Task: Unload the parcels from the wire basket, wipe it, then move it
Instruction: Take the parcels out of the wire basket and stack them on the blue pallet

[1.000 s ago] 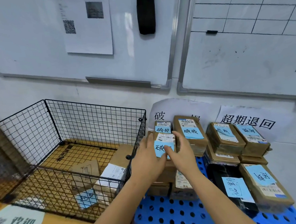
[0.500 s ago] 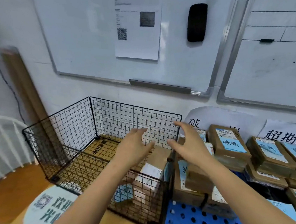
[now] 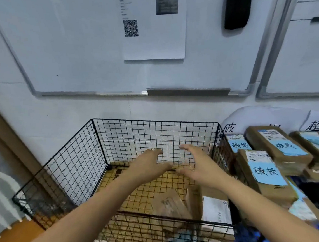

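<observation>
The black wire basket point(image 3: 155, 124) stands against the wall on an orange surface. Inside it, at the near right corner, lie brown cardboard parcels point(image 3: 169, 204), one with a white label point(image 3: 215, 209). My left hand point(image 3: 148, 166) and my right hand point(image 3: 197, 165) hover side by side over the middle of the basket, palms down, fingers spread, holding nothing. To the right of the basket sits a stack of brown parcels with blue notes point(image 3: 266, 172).
Two whiteboards hang on the wall behind, one with a printed sheet point(image 3: 153, 25) and a black eraser point(image 3: 237, 5). More labelled parcels point(image 3: 279, 145) are piled at the right. A white rack edge point(image 3: 2, 196) stands at the left.
My hands left the parcel stack at the right and moved left over the basket. My view swung left with them, so the basket now sits in the centre.
</observation>
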